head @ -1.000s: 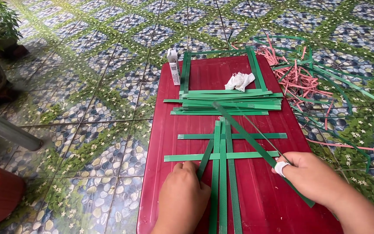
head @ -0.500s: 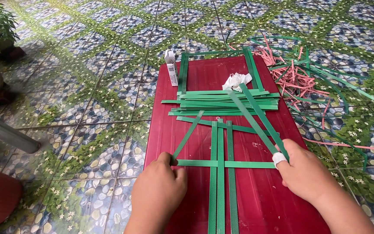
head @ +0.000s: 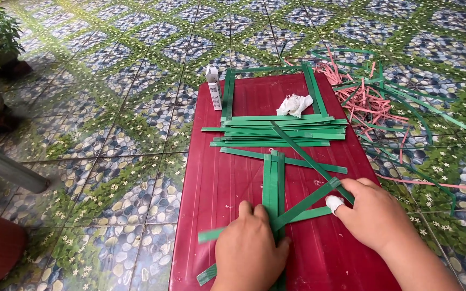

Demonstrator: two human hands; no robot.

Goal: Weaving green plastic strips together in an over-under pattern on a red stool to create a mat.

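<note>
Head view looked down on a red table [head: 233, 178] standing on a floor [head: 114, 108] tiled in green and blue pebble patterns. The left hand [head: 250, 249] lay palm down near the table's front edge, fingers [head: 245, 209] together and pointing away from the body, pressing flat on three upright green strips [head: 274, 178] that ran side by side toward the person; the fingers were not curled around anything, only bearing down on the strips. The right hand [head: 376, 215] came in from the right with the forearm angled across the table corner, its fingers bent and pinched on the end of a slanted green strip [head: 304, 202] that crossed the upright ones low on the table. One finger of that hand wore a white wrap [head: 334, 202] at its tip. A second long green strip [head: 303, 153] ran diagonally from the right hand up toward a flat pile of green strips [head: 279, 131] in the middle of the table. Behind the pile lay a crumpled white tissue [head: 294, 104] and, at the table's left edge, a small white tube [head: 213, 89]. Pink and green scraps [head: 365, 99] were scattered on the floor to the right, well apart from both hands.
</note>
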